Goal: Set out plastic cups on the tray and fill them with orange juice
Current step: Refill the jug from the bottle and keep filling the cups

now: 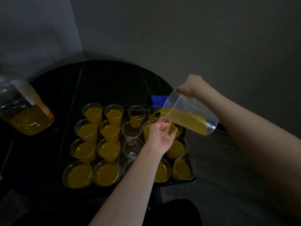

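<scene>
The right hand (pixel 189 86) grips the tilted jug (pixel 189 115), spout left, juice (pixel 155 112) streaming into the far-right cup (pixel 154 110) on the tray (pixel 187 181). The left hand (pixel 160 136), fingers (pixel 162 123) loosely curled, touches the jug's rim from below. Empty cups (pixel 132 144) stand just left.

The black rectangular tray (pixel 190 181) is jammed rim to rim with clear plastic cups (pixel 107 174), so there's no gap to reach between them. Big clear plastic juice bottle (pixel 24 111) blocks 9 o'clock, folded blue cloth (pixel 158 99) sits at 1 o'clock. The dark round tabletop (pixel 114 82) is open at 12 o'clock.
</scene>
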